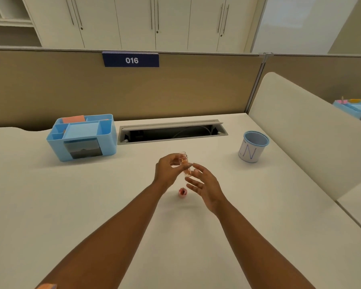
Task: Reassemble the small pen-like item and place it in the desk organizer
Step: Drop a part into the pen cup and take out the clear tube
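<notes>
My left hand (168,168) holds the clear body (185,165) of the pen-like item above the desk (92,205), fingers curled round its upper part, thumb and fingertips pinching it. The body is see-through with something orange inside; I can't tell more, it's blurred. My right hand (204,185) is just beside the body's lower end, fingers spread and loose, pinching nothing. Whether the fingertips touch the body, I can't tell.

A small pink piece (183,192) lies on the desk below and between my hands, apart from both. Looks like the cap or end piece, so I judge this as mid-reassembly: body in hand, one part not yet on.

Next move, as I read it: right hand goes down to the pink piece, pinches it, brings it to the body's open end and lines it up before pushing or twisting. Small part, so a fine fingertip pinch is needed.

The blue organizer (81,136) sits well apart at far left, compartments open on top. A white cup (253,150) stands far right. Placing comes last.
</notes>
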Action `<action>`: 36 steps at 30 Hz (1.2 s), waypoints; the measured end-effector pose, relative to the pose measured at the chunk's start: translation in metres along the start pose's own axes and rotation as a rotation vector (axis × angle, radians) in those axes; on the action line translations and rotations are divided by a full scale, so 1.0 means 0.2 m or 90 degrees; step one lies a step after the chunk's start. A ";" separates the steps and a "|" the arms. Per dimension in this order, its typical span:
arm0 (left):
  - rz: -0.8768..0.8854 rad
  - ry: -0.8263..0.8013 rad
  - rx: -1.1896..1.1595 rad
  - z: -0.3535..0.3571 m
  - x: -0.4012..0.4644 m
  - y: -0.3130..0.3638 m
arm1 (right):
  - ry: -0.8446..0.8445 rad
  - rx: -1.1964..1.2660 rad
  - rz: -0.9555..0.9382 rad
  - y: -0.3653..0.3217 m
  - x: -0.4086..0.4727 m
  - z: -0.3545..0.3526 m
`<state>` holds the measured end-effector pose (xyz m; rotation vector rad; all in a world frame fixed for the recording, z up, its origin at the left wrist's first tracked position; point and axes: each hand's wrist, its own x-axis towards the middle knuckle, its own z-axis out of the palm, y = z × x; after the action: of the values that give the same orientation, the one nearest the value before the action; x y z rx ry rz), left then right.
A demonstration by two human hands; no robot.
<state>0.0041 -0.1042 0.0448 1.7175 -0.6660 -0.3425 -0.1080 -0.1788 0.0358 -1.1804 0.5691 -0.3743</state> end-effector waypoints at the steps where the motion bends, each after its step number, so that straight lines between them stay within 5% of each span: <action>1: -0.001 -0.013 -0.009 0.04 0.01 0.02 | -0.014 0.060 0.004 -0.01 -0.01 -0.02; 8: 0.003 -0.095 -0.033 0.30 0.07 0.15 | 0.058 0.241 -0.031 -0.09 0.02 -0.21; 25: -0.005 -0.165 0.605 0.72 0.15 -0.30 | 0.425 0.186 -0.177 -0.47 0.33 -1.00; 32: 0.012 -0.110 0.607 0.76 0.16 -0.34 | 0.533 -0.098 -0.229 -0.51 0.54 -1.09; 36: 0.011 -0.106 0.605 0.76 0.15 -0.33 | 0.510 -0.308 -0.294 -0.53 0.58 -1.10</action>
<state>-0.0400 -0.2329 -0.0538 2.5942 -1.0662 -0.1534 -0.1432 -0.4460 0.0508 -1.6242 1.1209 -1.1814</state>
